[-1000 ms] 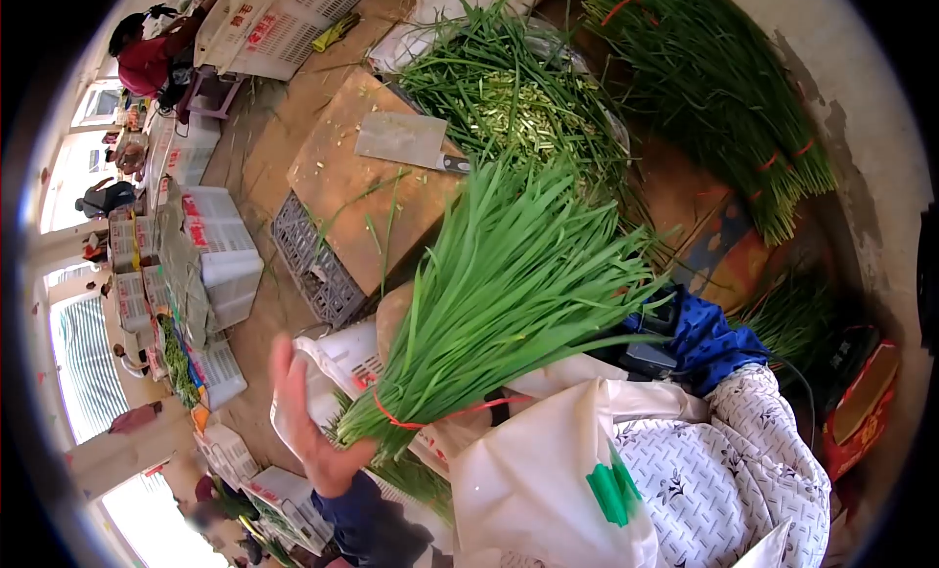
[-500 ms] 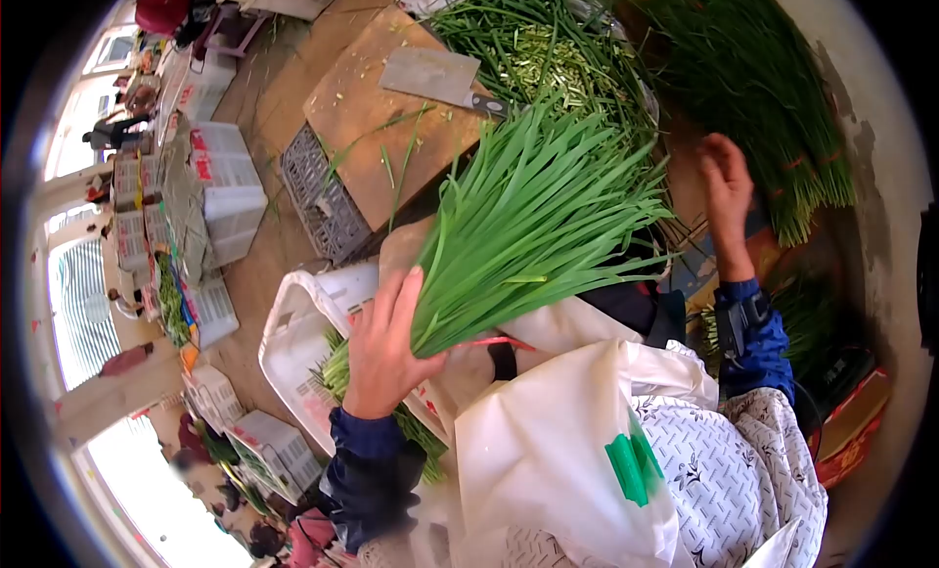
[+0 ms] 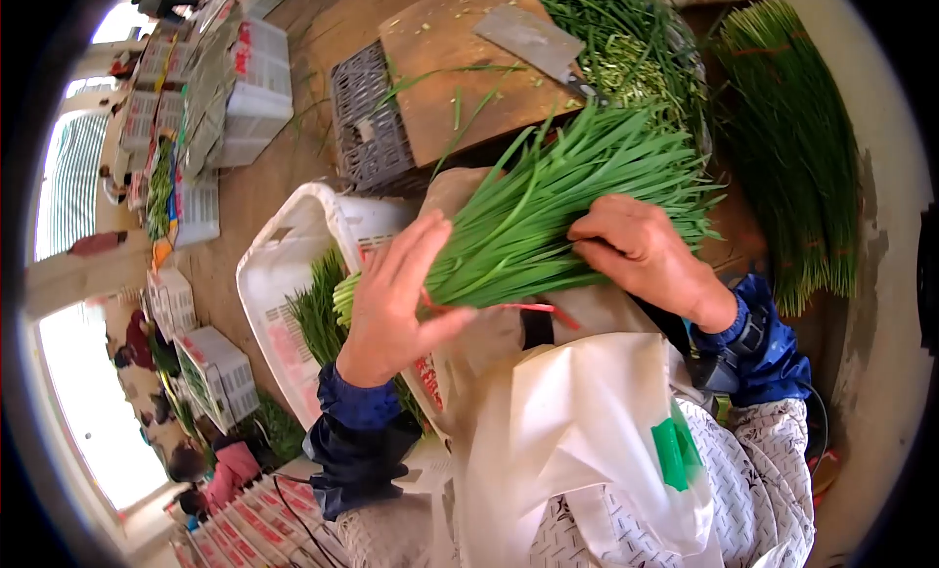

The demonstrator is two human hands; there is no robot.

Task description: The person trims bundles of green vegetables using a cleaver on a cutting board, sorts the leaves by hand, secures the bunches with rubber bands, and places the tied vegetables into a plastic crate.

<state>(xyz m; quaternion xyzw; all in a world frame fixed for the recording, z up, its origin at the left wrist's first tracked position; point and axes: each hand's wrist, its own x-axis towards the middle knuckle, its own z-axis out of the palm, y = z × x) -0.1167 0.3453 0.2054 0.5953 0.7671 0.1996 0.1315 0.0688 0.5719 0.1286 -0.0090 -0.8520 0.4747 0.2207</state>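
Observation:
A bundle of garlic chives (image 3: 528,216) lies across my lap, its cut ends to the left and its leaf tips to the upper right. My left hand (image 3: 391,309) is beside the stalk end, fingers stretched out and thumb spread away from them. Curled over the leaves on the right is my right hand (image 3: 650,255), its fingers pinched at the near side of the bundle. A red tie (image 3: 504,307) runs along the lower edge of the chives, near the left thumb; its loose end lies on the cloth.
A white crate (image 3: 289,245) with more chives stands at the left. Ahead, a cleaver (image 3: 533,40) rests on a wooden board (image 3: 450,108) beside a grey plastic crate (image 3: 372,118). Trimmings (image 3: 646,69) are heaped behind the bundle; tied chives (image 3: 792,157) lie along the right wall.
My right hand has come in from the right onto the leaves and closed. The left hand has opened away from the stalks, and the bundle lies lower and flatter. The view has shifted.

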